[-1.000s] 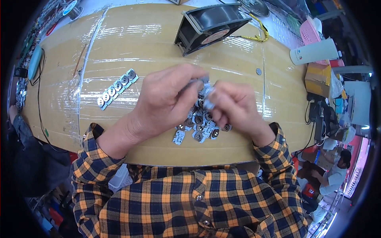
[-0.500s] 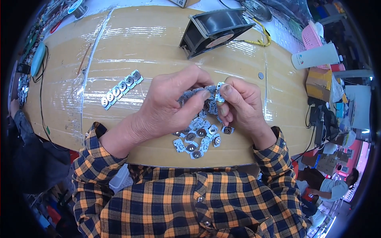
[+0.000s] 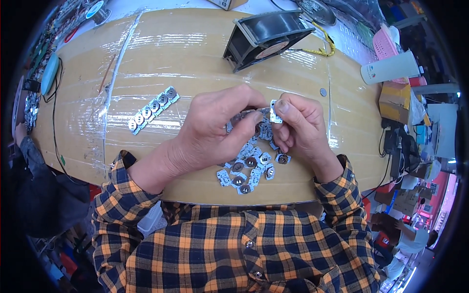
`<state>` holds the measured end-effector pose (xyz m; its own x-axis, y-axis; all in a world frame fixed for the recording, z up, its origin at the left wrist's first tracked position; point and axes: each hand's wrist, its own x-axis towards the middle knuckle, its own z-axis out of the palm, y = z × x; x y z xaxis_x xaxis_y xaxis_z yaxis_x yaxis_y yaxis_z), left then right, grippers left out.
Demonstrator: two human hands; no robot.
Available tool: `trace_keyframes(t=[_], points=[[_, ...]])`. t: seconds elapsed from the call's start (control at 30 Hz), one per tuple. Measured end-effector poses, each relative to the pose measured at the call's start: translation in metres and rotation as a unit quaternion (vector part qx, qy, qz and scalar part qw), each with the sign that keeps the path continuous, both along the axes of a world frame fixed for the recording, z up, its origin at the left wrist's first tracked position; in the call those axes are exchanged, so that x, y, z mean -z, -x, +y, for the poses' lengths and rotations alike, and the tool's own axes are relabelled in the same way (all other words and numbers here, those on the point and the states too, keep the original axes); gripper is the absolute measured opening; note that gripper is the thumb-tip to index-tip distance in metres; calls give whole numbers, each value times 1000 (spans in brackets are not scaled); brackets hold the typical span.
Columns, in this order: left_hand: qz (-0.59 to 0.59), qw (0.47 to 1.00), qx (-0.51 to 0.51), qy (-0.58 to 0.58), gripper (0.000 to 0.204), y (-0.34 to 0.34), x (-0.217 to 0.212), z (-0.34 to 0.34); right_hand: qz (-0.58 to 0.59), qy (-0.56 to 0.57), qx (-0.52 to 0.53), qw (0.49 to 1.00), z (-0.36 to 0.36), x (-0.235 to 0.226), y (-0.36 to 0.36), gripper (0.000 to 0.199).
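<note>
Both hands work a small circuit board above a heap on the tabletop.

Left hand (image 3: pixel 220 127) and right hand (image 3: pixel 298 124) pinch shut on 1 small circuit board (image 3: pixel 274 111) over the pile of boards (image 3: pixel 246 168); it looks light, stiff, brittle, best held by its edges.

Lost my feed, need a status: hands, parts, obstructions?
Left hand and right hand pinch a strip of small square silver boards. Loose pile of same boards beneath on wooden table. Nothing obstructing.

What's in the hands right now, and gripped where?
A strip of small silver circuit pieces, pinched between both hands: left hand on its left end, right hand thumb and fingertips on the right end piece.
</note>
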<state>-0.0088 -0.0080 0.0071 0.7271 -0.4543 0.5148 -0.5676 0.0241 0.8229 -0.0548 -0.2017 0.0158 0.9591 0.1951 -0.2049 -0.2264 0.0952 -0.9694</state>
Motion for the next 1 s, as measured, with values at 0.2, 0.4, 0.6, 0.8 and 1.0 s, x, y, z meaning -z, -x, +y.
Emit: trace_keyframes(t=[0.2,0.4,0.6,0.8,1.0], points=[[-45,998,33,-38,15,-7,1,6,17,-22,23,999,7,1,-3,33],[-32,997,42,-64,12,-9,-3,8,22,-14,44,999,10,0,-2,32],[-59,998,13,-22,15,-6,13,1,42,37,60,997,5,0,3,30],[8,999,-34,10,17,1,6,2,-17,127,-21,992,2,2,9,28],[87,992,49,70,17,1,8,-1,-53,97,-2,994,4,11,4,34]])
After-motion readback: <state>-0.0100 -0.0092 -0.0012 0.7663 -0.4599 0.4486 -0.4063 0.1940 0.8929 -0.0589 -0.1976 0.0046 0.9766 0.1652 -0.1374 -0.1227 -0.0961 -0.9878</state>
